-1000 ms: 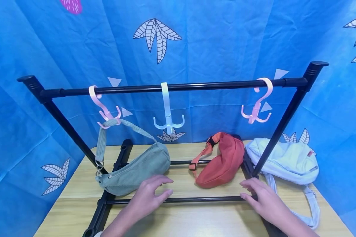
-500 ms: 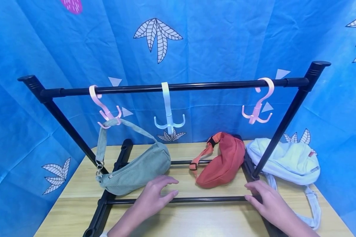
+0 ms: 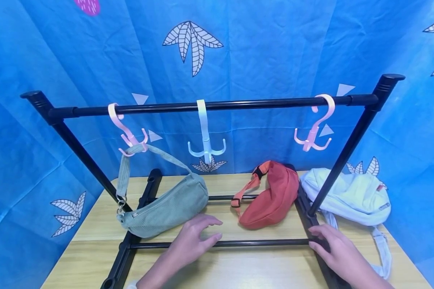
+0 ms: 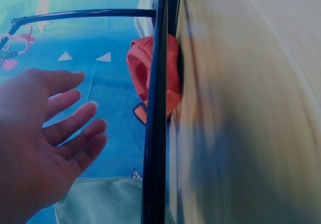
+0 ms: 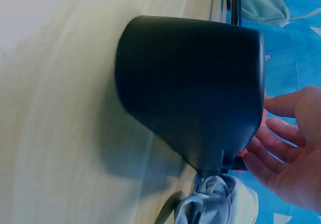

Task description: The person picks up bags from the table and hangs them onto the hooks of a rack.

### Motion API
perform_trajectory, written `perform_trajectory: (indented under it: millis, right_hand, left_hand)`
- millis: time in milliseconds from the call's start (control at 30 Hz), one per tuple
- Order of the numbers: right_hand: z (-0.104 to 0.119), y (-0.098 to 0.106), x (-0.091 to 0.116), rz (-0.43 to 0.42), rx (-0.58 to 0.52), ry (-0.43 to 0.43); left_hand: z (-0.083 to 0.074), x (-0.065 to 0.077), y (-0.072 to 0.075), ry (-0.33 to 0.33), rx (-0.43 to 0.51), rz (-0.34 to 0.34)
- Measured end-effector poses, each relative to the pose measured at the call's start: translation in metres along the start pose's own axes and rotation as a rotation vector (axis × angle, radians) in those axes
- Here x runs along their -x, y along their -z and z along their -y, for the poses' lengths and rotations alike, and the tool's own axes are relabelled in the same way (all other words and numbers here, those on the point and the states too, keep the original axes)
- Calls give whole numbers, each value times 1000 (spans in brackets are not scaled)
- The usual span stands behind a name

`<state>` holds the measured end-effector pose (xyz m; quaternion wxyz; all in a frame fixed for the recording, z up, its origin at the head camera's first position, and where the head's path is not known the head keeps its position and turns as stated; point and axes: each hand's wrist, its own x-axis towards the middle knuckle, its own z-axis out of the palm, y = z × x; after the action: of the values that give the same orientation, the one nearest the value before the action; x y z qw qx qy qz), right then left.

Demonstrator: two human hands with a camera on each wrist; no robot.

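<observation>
In the head view my left hand (image 3: 193, 243), fingers loosely bent and holding nothing, hovers at the front bar, just right of a green corduroy shoulder bag (image 3: 170, 208). That bag's strap loops over the left pink hook (image 3: 124, 132) while its body slants down to the table. My right hand (image 3: 336, 251) is over the rack's right foot, also holding nothing, with relaxed fingers. Between the hands and farther back lies a red waist bag (image 3: 275, 200) with an orange strap. A pale blue-white bag (image 3: 351, 196) rests on the table outside the right post.
A black rack's top rail (image 3: 256, 105) carries a light blue hook (image 3: 205, 136) in the middle and another pink hook (image 3: 316, 128) at the right, both without bags. Two lower bars cross near the wooden tabletop (image 3: 253, 265). A blue patterned cloth (image 3: 267, 52) hangs behind.
Both hands have drifted a little to the right in the head view. The bags and hooks stay where they were.
</observation>
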<state>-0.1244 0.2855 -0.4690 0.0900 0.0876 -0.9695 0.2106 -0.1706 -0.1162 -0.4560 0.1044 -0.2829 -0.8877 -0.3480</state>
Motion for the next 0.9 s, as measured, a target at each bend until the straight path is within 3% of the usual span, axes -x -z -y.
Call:
perform_trajectory:
  millis: [267, 733, 900]
  right_hand:
    - [-11, 2, 5, -11, 26, -2]
    - [-32, 5, 15, -74, 86, 18]
    - [-40, 2, 19, -134, 127, 47]
  left_hand:
    - [-5, -4, -11, -7, 15, 67]
    - [-11, -9, -23, -50, 10, 93]
    - [-14, -11, -28, -58, 16, 110]
